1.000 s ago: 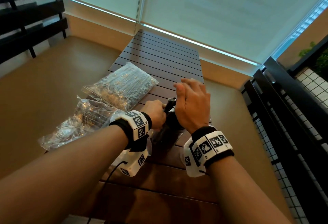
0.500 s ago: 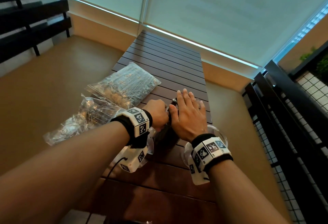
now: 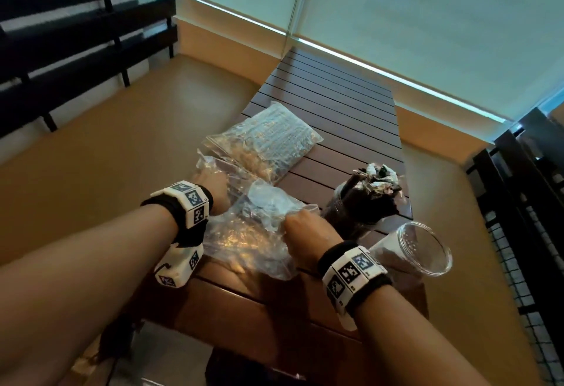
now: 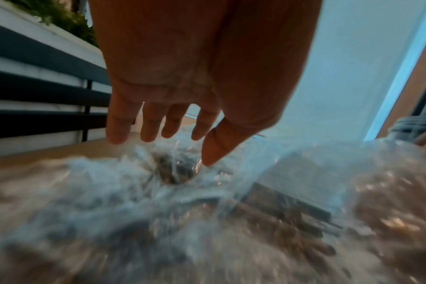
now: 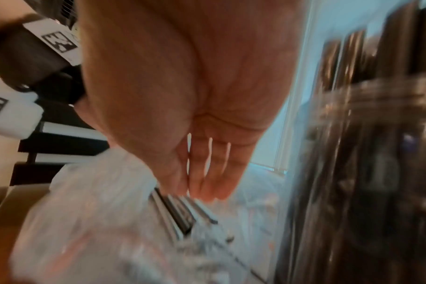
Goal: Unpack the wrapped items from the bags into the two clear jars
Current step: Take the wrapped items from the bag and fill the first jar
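Note:
A crumpled clear bag (image 3: 244, 242) of wrapped items lies on the near part of the slatted table (image 3: 335, 104). My left hand (image 3: 210, 185) is at its far left side, fingers straight and spread over the plastic (image 4: 158, 192), thumb tip touching it (image 4: 209, 159). My right hand (image 3: 302, 226) rests at the bag's right edge, fingers straight and pointing down at the plastic (image 5: 97, 211). A clear jar (image 3: 360, 208) heaped with wrapped items stands just right of that hand. An empty clear jar (image 3: 393, 260) stands nearer, at the table's right edge.
A second clear bag (image 3: 265, 141) of wrapped items lies flat further back on the left half of the table. Dark slatted railings (image 3: 76, 34) run along the left, and another railing (image 3: 525, 202) along the right. The table is narrow, with floor on both sides.
Both hands have left the filled jar and moved left onto the near bag, which now lies closer to the table's middle. The filled jar stands free.

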A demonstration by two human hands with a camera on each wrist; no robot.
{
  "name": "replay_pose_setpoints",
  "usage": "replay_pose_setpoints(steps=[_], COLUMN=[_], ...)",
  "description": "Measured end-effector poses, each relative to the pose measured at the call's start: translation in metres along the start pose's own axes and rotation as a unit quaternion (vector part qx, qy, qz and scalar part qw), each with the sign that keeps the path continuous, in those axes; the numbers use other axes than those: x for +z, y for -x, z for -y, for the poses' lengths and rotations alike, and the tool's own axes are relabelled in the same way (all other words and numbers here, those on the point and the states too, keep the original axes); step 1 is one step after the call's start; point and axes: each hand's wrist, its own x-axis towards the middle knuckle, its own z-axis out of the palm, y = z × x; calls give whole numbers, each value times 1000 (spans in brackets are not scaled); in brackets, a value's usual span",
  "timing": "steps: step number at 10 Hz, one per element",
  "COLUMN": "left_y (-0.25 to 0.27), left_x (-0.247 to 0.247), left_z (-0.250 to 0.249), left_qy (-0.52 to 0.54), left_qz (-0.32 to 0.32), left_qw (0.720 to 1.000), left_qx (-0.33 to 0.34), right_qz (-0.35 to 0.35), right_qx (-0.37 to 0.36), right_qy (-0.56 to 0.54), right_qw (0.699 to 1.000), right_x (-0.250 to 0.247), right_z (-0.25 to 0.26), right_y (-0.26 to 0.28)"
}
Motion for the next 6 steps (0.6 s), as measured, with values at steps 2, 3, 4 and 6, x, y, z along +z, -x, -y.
replay_pose_setpoints(steps=[2, 3, 4, 6], left_y=[1, 3, 5, 1], left_x=[31, 35, 35, 36], left_z=[25, 33, 41, 44], left_qy=[9, 11, 9, 10], left_qz=[58, 50, 52, 44], left_qw=[998, 998, 997, 995], left_qx=[23, 44, 64, 85], right_qz=[41, 90, 135, 181], right_qx=[10, 76, 146, 158], right_qy=[-59, -36, -1, -26], right_qw=[997, 992, 980, 970], right_x=[24, 36, 45, 47], right_z=[23, 24, 22, 24], right_y=[-31, -44, -53, -68])
